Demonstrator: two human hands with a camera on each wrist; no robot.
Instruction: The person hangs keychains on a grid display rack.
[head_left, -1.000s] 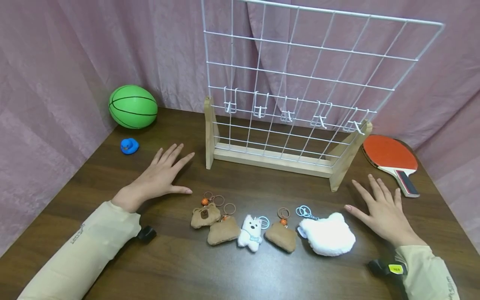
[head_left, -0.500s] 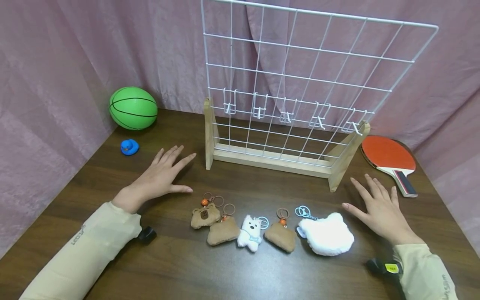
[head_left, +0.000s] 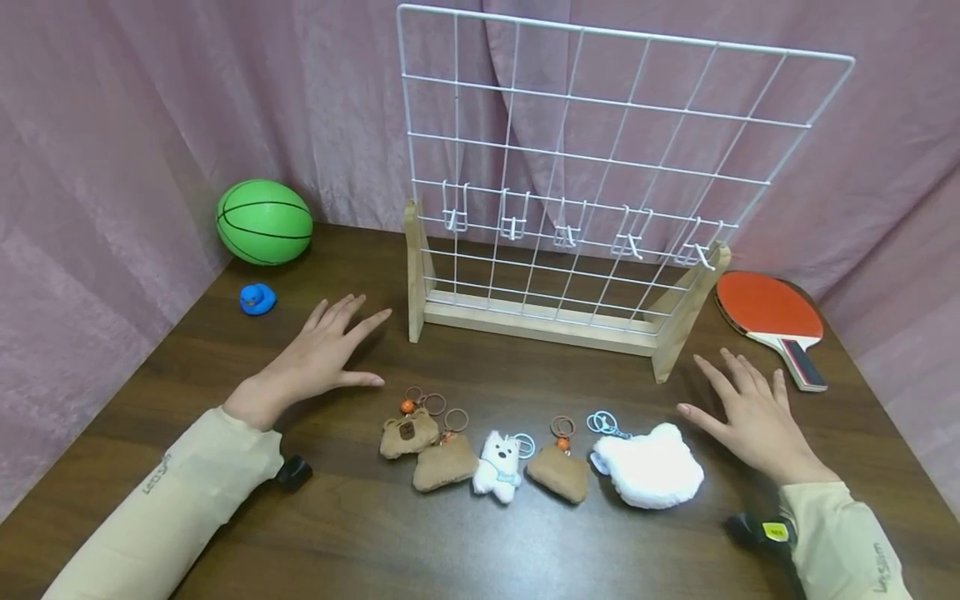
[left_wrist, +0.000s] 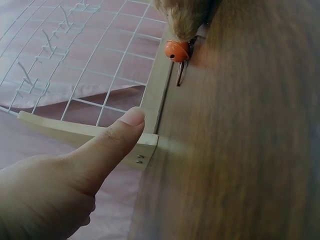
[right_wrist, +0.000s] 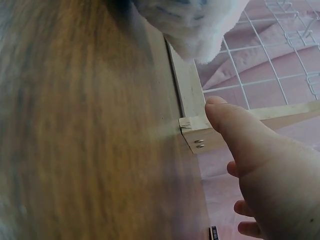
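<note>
My left hand is at the left of the table, fingers spread and holding nothing. Nearest to it lies a brown bear plush keychain with an orange bell. Beside that sit a brown plush keychain, a small white dog plush keychain and another brown plush keychain. A larger white plush keychain with a pale blue ring ends the row at the right. My right hand, also spread and holding nothing, is to the right of this white plush.
Behind the row stands a white wire grid rack on a wooden base, with several hooks in one line. A green ball and a blue rubber duck are at left. A table tennis paddle lies at right.
The head view has shifted slightly, so the rack's top edge now shows fully. My right hand appears slightly further left in view; both hands stay spread, and the keychains stay in place.
</note>
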